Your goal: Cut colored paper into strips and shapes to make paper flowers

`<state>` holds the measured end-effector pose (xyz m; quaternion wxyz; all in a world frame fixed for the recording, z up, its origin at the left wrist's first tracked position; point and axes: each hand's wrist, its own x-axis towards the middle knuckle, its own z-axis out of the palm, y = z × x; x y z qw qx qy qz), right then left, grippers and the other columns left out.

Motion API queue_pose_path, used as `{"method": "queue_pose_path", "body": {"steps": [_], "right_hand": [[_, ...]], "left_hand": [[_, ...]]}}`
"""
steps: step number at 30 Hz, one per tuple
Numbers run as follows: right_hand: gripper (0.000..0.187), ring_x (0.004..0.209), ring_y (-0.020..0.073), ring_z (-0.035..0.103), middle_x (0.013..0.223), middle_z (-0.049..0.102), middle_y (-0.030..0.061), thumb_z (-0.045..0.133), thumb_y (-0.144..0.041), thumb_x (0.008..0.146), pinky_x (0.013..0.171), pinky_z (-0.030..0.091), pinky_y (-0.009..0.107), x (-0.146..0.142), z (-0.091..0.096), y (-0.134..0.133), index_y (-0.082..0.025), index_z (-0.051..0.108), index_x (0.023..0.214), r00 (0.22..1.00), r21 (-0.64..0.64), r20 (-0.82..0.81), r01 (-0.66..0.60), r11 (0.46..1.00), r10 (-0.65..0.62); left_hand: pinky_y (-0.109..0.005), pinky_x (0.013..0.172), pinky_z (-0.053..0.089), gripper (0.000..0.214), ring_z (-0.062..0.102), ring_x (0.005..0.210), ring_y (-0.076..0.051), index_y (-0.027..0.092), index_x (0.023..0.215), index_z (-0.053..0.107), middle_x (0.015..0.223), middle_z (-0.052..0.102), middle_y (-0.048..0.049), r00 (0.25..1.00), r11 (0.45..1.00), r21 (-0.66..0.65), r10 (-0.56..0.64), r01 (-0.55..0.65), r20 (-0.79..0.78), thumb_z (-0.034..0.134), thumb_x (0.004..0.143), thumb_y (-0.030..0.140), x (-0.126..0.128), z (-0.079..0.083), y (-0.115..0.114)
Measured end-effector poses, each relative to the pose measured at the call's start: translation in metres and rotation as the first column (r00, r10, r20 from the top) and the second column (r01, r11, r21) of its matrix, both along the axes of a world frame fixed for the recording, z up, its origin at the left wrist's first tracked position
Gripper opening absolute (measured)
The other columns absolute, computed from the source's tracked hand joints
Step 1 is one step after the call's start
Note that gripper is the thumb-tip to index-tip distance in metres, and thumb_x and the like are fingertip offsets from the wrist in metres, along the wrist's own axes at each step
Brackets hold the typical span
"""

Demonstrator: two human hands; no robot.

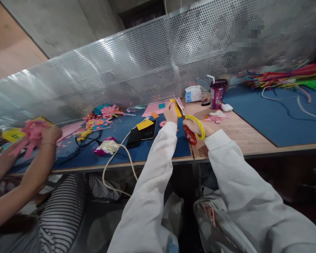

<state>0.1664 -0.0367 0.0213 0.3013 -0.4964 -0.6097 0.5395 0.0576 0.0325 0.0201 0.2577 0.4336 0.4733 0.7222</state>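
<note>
My right hand (200, 127) grips a pair of scissors (192, 126) with yellow and red handle loops, fingers through the loops, blades pointing up and away. My left hand (170, 112) pinches a piece of yellow paper (177, 109) against the blades. Both hands hover over the table where a blue mat (158, 147) meets bare wood. A sheet of pink paper (152, 109) with small teal and orange pieces lies just beyond them.
Two dark phones (142, 133) with a yellow paper piece lie left of my hands beside a white cable (116, 154). A purple cup (217, 93), tissue box (192, 93), paper flowers (102, 117) and coloured pipe cleaners (292, 78) sit farther out. A person at left holds pink paper (33, 135).
</note>
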Motion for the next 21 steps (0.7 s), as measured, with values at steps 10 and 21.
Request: {"method": "queue_pose_path", "body": {"steps": [10,21], "right_hand": [[0.023,0.040,0.0137,0.045,0.040,0.044,0.0008,0.055,-0.031,0.079,0.040,0.034,0.026,0.017,0.008,-0.012,-0.021,0.050,0.058,0.986,0.102,-0.104,-0.117,0.988,0.128],[0.017,0.053,0.0180,0.052,0.043,0.045,0.0003,0.055,-0.027,0.075,0.051,0.045,0.029,0.008,-0.007,-0.001,-0.022,0.051,0.059,0.983,0.267,-0.181,0.047,0.962,0.002]], "left_hand": [[-0.026,0.058,0.031,0.038,0.037,0.055,-0.011,0.019,0.049,0.039,0.054,0.037,0.0031,1.000,1.000,-0.008,-0.007,0.007,-0.028,0.054,0.085,0.019,0.012,-0.002,-0.013],[-0.025,0.058,0.031,0.037,0.039,0.056,-0.011,0.018,0.049,0.042,0.051,0.039,0.0038,0.999,0.999,-0.034,-0.004,0.002,-0.044,0.054,0.083,0.012,0.014,-0.001,-0.017]]}}
